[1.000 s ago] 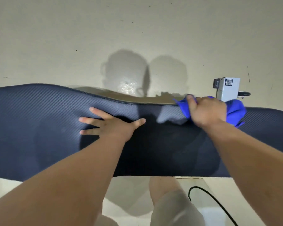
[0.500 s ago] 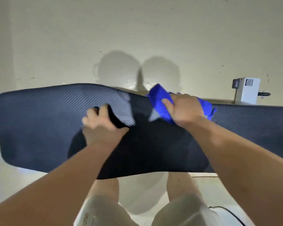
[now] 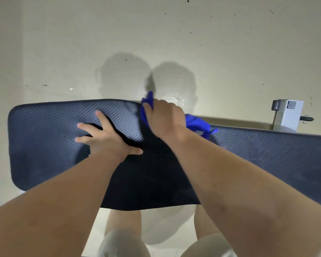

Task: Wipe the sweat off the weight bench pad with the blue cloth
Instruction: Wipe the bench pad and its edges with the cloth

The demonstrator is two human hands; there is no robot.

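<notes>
1. Nearest you, your two bare forearms reach out over the near edge of the weight bench pad [image 3: 44, 138], which runs side to side beneath both hands; your knees show below it.

2. Your left hand [image 3: 107, 139] lies flat on the pad with fingers spread wide and thumb out toward your right, holding nothing. It looks to be bracing the pad.

3. Just right of it and a little farther out, your right hand [image 3: 165, 118] is closed over the blue cloth [image 3: 197, 124], pressing it down at the pad's far edge. Cloth bunches out past your fingers on the far side and trails to the right of your wrist.

4. You are mid-wipe, judging by the cloth pressed against the surface. No sweat can be made out on the textured cover, so how much is done cannot be told.

5. Next, I judge, carry the cloth past your left hand toward the pad's rounded end, lifting that hand clear.

6. Beyond the pad, far right of your right hand, a white box [image 3: 289, 115] stands on the pale floor [image 3: 63, 52].
</notes>
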